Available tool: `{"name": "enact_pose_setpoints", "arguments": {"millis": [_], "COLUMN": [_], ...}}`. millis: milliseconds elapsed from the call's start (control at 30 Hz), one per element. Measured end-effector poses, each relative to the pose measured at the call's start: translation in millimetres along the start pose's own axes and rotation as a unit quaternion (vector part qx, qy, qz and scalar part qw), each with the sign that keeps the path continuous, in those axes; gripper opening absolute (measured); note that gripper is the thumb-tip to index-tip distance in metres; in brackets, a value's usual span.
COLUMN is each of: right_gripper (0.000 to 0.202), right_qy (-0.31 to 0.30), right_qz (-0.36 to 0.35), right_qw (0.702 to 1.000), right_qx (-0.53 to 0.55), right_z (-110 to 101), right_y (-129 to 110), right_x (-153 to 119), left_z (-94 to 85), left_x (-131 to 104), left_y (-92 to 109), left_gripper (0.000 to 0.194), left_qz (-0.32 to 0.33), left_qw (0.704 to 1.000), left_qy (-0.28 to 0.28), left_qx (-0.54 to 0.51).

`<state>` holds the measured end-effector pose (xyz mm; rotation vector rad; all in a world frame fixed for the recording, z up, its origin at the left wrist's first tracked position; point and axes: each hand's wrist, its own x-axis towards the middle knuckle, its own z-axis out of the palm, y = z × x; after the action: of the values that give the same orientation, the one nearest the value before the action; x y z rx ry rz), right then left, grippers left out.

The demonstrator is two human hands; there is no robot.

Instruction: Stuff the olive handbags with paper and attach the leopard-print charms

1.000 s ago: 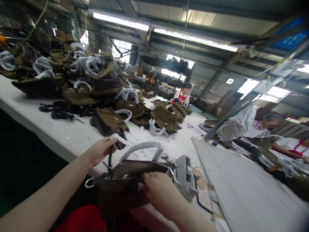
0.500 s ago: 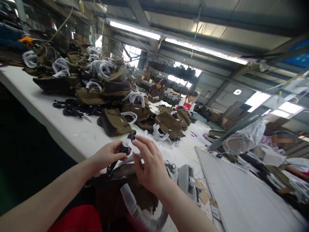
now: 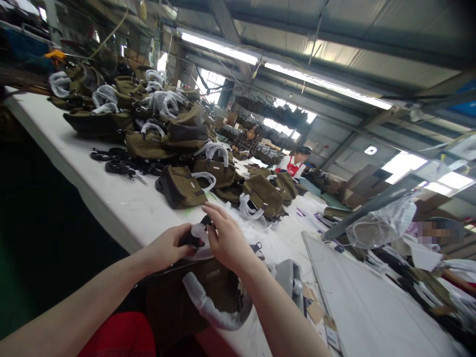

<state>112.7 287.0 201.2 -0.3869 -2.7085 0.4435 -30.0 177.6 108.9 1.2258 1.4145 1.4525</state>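
Just above the bag's opening, my left hand (image 3: 171, 247) pinches a dark strap (image 3: 188, 239), with a translucent whitish round piece (image 3: 198, 230) lying against it. My right hand (image 3: 229, 240) is closed around the other end of this strap, thumb and fingertips bent in; the exact grip is partly hidden. Below both hands is an olive-brown bag (image 3: 186, 297) with a zipped top edge, close to my body. Its handle (image 3: 217, 310), wrapped in white tissue, curves down over the bag's front.
Olive bags (image 3: 182, 186) with wrapped handles are piled across the white table (image 3: 122, 208). Black straps (image 3: 126, 163) lie at their left. A grey tape dispenser (image 3: 290, 277) and cardboard tags (image 3: 315, 310) are right of my bag, beside a pale board (image 3: 357, 292). Co-workers stand further back.
The view has shifted slightly, so the surroundings sit further right. My right hand's fingers have closed in on the strap, and the bag's top has tipped, showing less of its inside.
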Motion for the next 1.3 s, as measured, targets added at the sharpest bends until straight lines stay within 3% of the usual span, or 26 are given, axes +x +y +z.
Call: {"name": "enact_pose_setpoints", "arguments": {"millis": [67, 167, 333, 567, 700, 767, 833, 900, 1033, 1200, 1300], "right_gripper": [0.065, 0.064, 0.054, 0.058, 0.051, 0.051, 0.057, 0.059, 0.049, 0.068, 0.065], "right_qy": [0.016, -0.025, -0.051, -0.115, -0.118, -0.075, -0.033, -0.039, -0.083, -0.086, -0.068], "right_qz": [0.05, 0.071, 0.024, -0.041, -0.114, -0.066, 0.042, 0.113, 0.113, 0.089, 0.061], "right_qw": [0.998, 0.997, 0.996, 0.97, 0.973, 0.989, 0.996, 0.99, 0.985, 0.978, 0.986], "right_qx": [-0.015, -0.018, -0.071, -0.209, -0.164, -0.106, -0.076, -0.073, -0.096, -0.167, -0.136], "right_z": [-2.2, -1.7, 4.5, 0.5, -1.5, -0.4, 1.1, 2.5, 4.1, 1.5, -4.7], "right_y": [2.4, 7.7, 14.8, 16.0, 19.6, 25.1, 31.6, 37.3, 42.6, 46.3, 45.7], "right_x": [2.2, 4.0, -0.7, -5.5, -9.8, -13.4, -17.3, -21.2, -27.4, -29.7, -34.6], "left_z": [-0.7, -0.9, 2.0, 9.1, 13.1, 13.4, 12.2, 10.7, 10.3, 17.8, 20.2], "left_x": [0.0, -1.2, -4.1, 2.4, 3.8, 2.6, 0.9, -0.8, -2.3, -1.1, 0.4], "left_y": [0.1, 3.0, 9.6, 7.9, 6.6, 8.2, 10.7, 12.7, 14.0, 15.7, 15.2], "left_gripper": [0.032, 0.029, 0.032, 0.045, 0.052, 0.049, 0.044, 0.04, 0.04, 0.042, 0.043], "left_qz": [-0.001, 0.005, -0.003, -0.067, -0.07, -0.061, -0.051, -0.046, -0.047, -0.064, -0.063], "left_qw": [1.0, 0.998, 1.0, 0.997, 0.997, 0.998, 0.998, 0.998, 0.997, 0.996, 0.997], "left_qy": [0.003, 0.005, -0.03, -0.014, -0.017, -0.019, -0.026, -0.037, -0.065, -0.059, -0.047], "left_qx": [0.027, 0.063, 0.004, -0.027, -0.032, -0.026, -0.014, -0.005, -0.008, -0.025, -0.02]}}
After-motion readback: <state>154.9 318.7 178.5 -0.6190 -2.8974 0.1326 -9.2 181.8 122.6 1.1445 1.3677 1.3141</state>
